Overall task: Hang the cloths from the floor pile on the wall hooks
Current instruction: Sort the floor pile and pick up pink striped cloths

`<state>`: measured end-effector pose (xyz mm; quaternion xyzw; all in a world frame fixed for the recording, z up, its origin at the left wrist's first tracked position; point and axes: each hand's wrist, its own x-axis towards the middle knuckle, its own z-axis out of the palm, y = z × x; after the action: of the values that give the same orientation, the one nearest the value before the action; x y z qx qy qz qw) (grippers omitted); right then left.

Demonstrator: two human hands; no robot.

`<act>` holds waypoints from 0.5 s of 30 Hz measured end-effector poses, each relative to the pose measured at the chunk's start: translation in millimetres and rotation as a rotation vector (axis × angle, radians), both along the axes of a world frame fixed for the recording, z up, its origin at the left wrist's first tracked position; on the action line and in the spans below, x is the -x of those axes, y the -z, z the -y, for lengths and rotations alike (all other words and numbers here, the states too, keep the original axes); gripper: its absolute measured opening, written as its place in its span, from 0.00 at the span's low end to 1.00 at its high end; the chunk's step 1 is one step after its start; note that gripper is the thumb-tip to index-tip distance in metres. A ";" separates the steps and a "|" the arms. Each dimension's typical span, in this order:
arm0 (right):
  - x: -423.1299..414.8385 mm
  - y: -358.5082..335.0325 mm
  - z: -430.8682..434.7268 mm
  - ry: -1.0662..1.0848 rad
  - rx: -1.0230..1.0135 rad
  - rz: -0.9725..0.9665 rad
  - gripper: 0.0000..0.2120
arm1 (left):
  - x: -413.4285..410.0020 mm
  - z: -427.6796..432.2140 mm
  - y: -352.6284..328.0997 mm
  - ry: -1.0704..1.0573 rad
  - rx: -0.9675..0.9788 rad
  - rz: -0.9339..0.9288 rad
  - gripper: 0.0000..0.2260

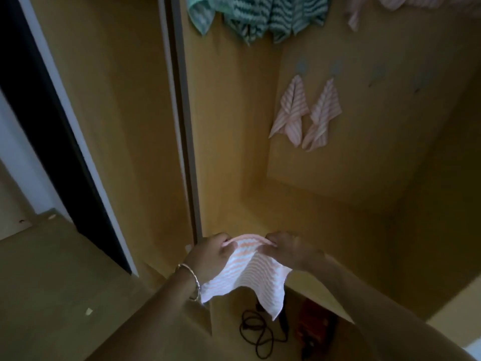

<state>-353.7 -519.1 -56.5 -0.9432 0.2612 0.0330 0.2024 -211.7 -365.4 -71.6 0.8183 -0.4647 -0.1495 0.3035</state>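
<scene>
A pink-and-white striped cloth (247,277) hangs between my two hands low in the view. My left hand (210,252), with a bangle on the wrist, pinches its upper left edge. My right hand (289,250) pinches the upper right edge. On the yellow back wall two pink striped cloths (291,110) (322,115) hang side by side from small grey hooks (302,66). Further hooks (377,71) to their right are bare. Green striped cloths (257,16) and another pink cloth (390,3) hang along the top edge. The floor pile is out of view.
A grey vertical rail (184,121) divides the yellow panels on the left. A dark doorway (39,105) lies far left. Below the cloth, a dark cable (255,332) and a red tool (315,327) lie in a low compartment.
</scene>
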 end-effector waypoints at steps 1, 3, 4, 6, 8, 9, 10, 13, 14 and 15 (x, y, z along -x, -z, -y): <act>-9.5 -7.7 10.7 0.049 -0.018 0.053 0.18 | -14.0 17.0 -8.1 0.014 0.016 0.020 0.13; -21.9 -16.3 31.9 0.103 -0.042 0.096 0.18 | -36.0 51.5 -22.5 0.053 0.066 0.067 0.14; -24.1 -17.8 40.0 0.125 -0.059 0.073 0.17 | -40.7 66.8 -28.4 0.084 0.080 0.075 0.13; -20.5 -17.3 55.7 0.191 -0.098 0.051 0.16 | -42.2 97.7 -29.4 0.152 0.085 0.063 0.10; -13.5 -18.5 79.0 0.271 -0.151 0.107 0.14 | -41.3 133.8 -26.3 0.225 0.068 0.036 0.11; -9.8 -19.7 92.2 0.318 -0.197 0.153 0.14 | -40.8 152.3 -24.8 0.256 0.067 0.011 0.13; -6.4 -21.6 105.2 0.358 -0.260 0.208 0.15 | -38.8 170.6 -25.4 0.284 0.076 -0.009 0.15; -0.8 -22.4 150.3 0.472 -0.463 0.461 0.17 | -26.5 220.5 -30.4 0.331 0.089 -0.051 0.15; -0.6 -23.2 166.5 0.496 -0.509 0.544 0.17 | -21.7 234.7 -32.8 0.348 0.101 -0.064 0.14; -1.3 -23.1 182.9 0.511 -0.551 0.621 0.17 | -17.8 248.4 -35.6 0.358 0.108 -0.084 0.13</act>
<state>-352.4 -702.0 -33.4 -0.7253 0.3933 -0.2329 0.5148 -193.9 -613.8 -36.0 0.6981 -0.5971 -0.2097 0.3347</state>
